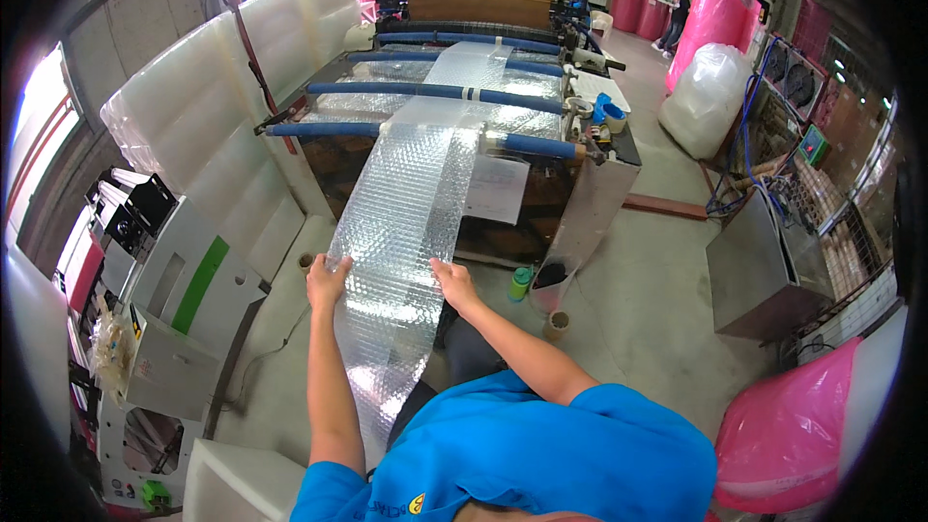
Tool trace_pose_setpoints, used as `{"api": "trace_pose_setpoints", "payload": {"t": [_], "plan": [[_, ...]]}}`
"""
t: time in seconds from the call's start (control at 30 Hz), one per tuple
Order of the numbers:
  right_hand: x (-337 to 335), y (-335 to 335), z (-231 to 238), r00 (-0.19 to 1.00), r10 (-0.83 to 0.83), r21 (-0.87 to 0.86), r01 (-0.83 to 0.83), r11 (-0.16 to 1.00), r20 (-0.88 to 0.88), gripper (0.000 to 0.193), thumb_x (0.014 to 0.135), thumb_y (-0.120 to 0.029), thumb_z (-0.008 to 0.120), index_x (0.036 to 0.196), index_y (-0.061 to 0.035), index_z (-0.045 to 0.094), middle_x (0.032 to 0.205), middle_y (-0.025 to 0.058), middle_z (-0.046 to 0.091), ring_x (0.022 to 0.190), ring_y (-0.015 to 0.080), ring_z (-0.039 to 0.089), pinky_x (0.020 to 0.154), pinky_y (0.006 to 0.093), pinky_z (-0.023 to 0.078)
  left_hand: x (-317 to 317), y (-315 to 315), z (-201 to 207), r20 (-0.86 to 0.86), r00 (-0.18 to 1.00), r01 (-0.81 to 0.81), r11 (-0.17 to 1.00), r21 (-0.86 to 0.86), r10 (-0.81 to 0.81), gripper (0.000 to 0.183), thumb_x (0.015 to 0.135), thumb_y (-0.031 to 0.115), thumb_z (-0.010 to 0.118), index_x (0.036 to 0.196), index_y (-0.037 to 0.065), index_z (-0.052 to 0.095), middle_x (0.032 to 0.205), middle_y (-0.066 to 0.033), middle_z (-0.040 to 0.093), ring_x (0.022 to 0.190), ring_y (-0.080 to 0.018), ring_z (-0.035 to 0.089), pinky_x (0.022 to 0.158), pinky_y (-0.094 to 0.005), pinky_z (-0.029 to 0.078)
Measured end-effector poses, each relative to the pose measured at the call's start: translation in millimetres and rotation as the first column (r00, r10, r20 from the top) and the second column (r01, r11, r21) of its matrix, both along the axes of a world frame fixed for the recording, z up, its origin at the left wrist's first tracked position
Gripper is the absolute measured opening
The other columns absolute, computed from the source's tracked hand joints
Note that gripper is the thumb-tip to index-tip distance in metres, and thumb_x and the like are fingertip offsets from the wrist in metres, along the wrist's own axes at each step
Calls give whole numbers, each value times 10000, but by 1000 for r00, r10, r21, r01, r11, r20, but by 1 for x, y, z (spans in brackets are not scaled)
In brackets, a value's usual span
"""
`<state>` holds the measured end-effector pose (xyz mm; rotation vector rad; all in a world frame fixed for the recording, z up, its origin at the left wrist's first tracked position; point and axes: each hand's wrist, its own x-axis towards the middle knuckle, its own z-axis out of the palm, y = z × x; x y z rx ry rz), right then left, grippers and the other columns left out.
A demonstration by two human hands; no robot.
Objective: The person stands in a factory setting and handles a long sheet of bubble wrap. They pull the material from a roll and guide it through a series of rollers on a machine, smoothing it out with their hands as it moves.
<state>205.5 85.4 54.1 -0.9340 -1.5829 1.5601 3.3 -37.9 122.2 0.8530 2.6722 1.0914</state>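
A long strip of clear bubble wrap [404, 203] runs from the machine's blue rollers [425, 90] down towards me and hangs past my lap. My left hand [329, 282] pinches its left edge, and my right hand [452, 284] grips the right edge at about the same height. Between them the sheet is stretched fairly flat and catches the light. Both forearms reach forward from my blue sleeves. Further back, the strip passes over and under the rollers. A white paper sheet [498, 190] with writing hangs on the machine's front, just right of the wrap.
On the floor right of my knees stand a green container [520, 282] and a cardboard tube [556, 326]. At left is a grey-white machine [184, 280] with a green stripe. A metal cabinet [764, 266] and pink wrapped roll [788, 435] are at right. Two people are at the back.
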Motion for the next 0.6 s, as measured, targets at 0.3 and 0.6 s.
{"api": "trace_pose_setpoints", "payload": {"t": [0.3,0.6], "plan": [[13,11,-13,998,56,13,-56,998,26,367,817,-359,486,627,-45,501,536,2,460,489,92,417,477,253,352,17,4,-17,5,1000,0,999,-44,0,601,644,442,628,1099,84,469,1034,-145,542,959,-301,513,794,-383,405],[11,23,-37,975,-43,225,-7,974,218,469,798,-425,467,590,-8,526,482,69,475,472,151,452,486,320,362,25,7,-22,10,999,-32,998,-45,33,556,668,449,599,1061,75,476,976,-169,560,930,-313,524,777,-384,407]]}}
